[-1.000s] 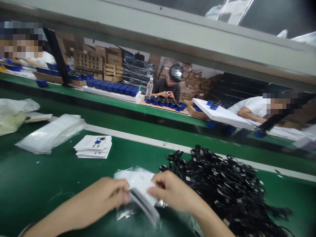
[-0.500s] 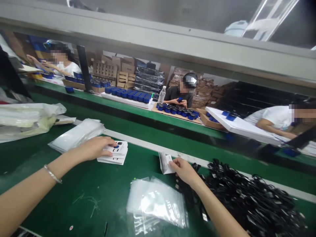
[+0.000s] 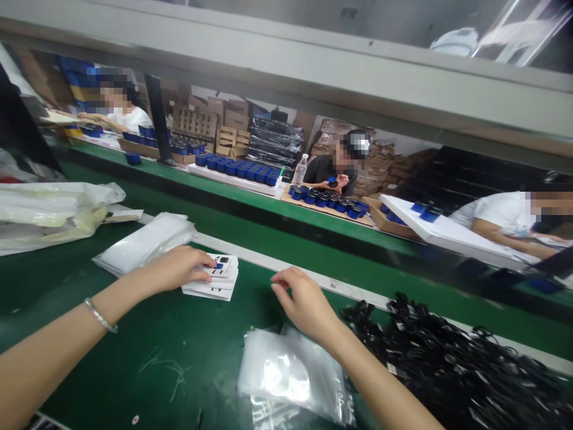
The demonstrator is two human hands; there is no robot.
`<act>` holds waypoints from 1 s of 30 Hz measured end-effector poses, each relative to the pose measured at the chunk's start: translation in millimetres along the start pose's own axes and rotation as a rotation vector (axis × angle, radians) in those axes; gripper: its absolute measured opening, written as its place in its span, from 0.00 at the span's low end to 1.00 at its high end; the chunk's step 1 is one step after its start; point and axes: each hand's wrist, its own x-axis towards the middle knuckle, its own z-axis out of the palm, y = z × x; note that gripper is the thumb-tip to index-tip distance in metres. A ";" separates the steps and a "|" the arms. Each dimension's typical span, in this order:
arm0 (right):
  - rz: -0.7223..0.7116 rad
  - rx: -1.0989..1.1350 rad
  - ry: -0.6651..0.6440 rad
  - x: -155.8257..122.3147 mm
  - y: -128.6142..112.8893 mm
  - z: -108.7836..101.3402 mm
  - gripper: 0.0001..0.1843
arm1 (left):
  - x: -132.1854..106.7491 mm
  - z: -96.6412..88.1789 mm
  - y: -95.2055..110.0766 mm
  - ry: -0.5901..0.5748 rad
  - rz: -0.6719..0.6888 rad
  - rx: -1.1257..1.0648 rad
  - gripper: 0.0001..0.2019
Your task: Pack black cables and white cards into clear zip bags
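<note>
My left hand (image 3: 188, 269) is closed on a loose stack of white printed cards (image 3: 227, 276), its fingertips on the top card and its thumb at the near side. The cards bear small dark and blue pictures. To the right, my right hand (image 3: 299, 298) hovers over the green table with thumb and bent fingers apart and nothing visible between them. The folded white leaflets it touched earlier are out of sight, perhaps behind this hand. Clear plastic bags (image 3: 290, 376) lie just below my right hand and forearm.
A heap of black cables (image 3: 456, 364) covers the right side. Packed clear bags (image 3: 143, 242) and a larger plastic bag (image 3: 54, 215) lie at left. Beyond, co-workers sit by rows of blue items (image 3: 237, 169). A grey shelf beam (image 3: 286, 65) crosses overhead.
My right hand has moved left from the folded leaflets, and its fingers have come apart. The leaflets no longer show. My left hand stays on the cards. The view has shifted slightly.
</note>
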 end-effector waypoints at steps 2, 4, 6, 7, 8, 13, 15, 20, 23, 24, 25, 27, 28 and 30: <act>-0.038 0.017 -0.055 17.3 -9.8 15.3 0.09 | -0.5 1.4 0.1 0.011 0.004 0.003 0.15; -0.047 0.047 -0.090 32.3 -14.8 30.7 0.10 | -1.3 2.6 0.8 0.020 0.007 0.005 0.14; -0.030 0.094 -0.109 43.2 -17.5 43.8 0.10 | -2.2 3.4 1.8 0.028 0.004 0.011 0.14; -0.011 0.126 -0.113 47.1 -18.3 49.1 0.09 | -2.6 3.7 2.2 0.031 0.002 0.016 0.14; 0.014 0.162 -0.114 50.1 -19.0 53.6 0.08 | -2.9 4.1 2.5 0.033 0.001 0.021 0.14; 0.242 0.431 -0.193 56.5 -19.5 65.5 0.11 | -4.4 8.7 1.3 0.047 0.013 0.039 0.15; 0.349 0.561 -0.239 57.3 -19.4 65.7 0.11 | -5.4 11.8 1.2 0.061 0.019 0.050 0.15; 0.496 0.844 -0.267 57.5 -21.2 62.1 0.08 | -6.7 18.9 5.3 0.080 0.038 0.095 0.15; 0.538 0.951 -0.262 56.8 -21.6 62.1 0.07 | -5.3 20.6 7.4 0.057 0.034 0.125 0.13; 0.548 0.977 -0.260 56.6 -21.3 62.5 0.06 | -4.6 20.8 7.6 0.047 0.033 0.134 0.13; 0.556 0.999 -0.258 56.3 -20.8 63.0 0.06 | -3.9 21.0 7.6 0.038 0.036 0.141 0.12; 0.570 1.030 -0.258 55.6 -19.3 64.3 0.05 | -2.1 20.9 7.7 0.016 0.049 0.155 0.12; 0.576 1.041 -0.260 55.2 -18.4 64.9 0.05 | -1.2 20.5 8.1 0.003 0.056 0.163 0.11; 0.583 1.055 -0.263 54.0 -16.7 66.1 0.04 | 0.6 18.1 10.2 -0.027 0.061 0.184 0.11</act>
